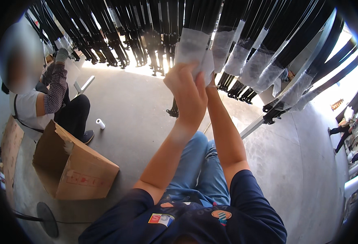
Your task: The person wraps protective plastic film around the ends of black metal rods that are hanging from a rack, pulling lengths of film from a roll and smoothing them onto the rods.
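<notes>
In front of me, long black metal parts (197, 16) hang in a row, their lower ends fitted with small brackets. A white wrapping sheet (192, 44) is around the lower part of the middle bundle. My left hand (188, 89) is at the sheet's lower edge, its fingers bent and closed on it, slightly blurred. My right hand (211, 79) reaches up behind the sheet and the left hand; its fingers are mostly hidden. To the right, neighbouring black parts carry clear plastic wrap (258, 69) near their lower ends.
An open cardboard box (87, 171) stands on the concrete floor (138, 105) at left. A co-worker (34, 97) in gloves sits beyond it, near a white roll (100, 123). A round black base (47, 219) with a cable lies lower left. Another person (345, 130) is far right.
</notes>
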Demonstrator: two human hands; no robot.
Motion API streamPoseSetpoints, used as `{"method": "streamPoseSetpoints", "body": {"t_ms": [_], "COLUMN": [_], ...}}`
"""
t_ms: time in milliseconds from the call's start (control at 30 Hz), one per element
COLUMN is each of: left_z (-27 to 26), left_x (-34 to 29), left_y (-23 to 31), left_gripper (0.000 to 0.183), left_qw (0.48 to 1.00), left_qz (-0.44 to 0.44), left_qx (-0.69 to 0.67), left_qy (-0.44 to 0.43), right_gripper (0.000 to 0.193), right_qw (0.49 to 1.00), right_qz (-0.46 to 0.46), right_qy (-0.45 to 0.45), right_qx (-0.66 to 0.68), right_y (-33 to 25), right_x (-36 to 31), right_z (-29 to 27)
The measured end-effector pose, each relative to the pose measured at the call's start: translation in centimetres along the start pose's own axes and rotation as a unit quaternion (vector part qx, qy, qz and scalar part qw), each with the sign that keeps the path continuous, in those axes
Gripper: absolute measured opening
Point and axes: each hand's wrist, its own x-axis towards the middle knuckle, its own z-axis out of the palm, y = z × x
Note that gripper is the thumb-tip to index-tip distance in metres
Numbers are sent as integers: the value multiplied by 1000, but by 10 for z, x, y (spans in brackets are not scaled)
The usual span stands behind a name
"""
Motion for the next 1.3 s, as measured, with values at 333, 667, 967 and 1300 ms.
{"method": "streamPoseSetpoints", "body": {"t_ms": [333,667,967,1300], "left_z": [1,0,-1,-4], "left_x": [-12,-18,-11,6], "left_y": [15,25,16,-11], "left_gripper": [24,15,15,15], "left_qw": [1000,993,992,955], "left_qz": [-14,-94,-112,-256], "left_qx": [-9,-72,-31,-151], "left_qy": [4,-20,-44,2], "right_gripper": [49,53,57,49], "right_qw": [998,966,947,951], "right_qz": [-4,-56,-41,-72], "right_qy": [43,158,206,154], "right_qx": [-43,-195,-245,-257], "right_y": [4,33,54,117], "right_x": [-7,9,24,38], "right_z": [2,-32,-9,-26]}}
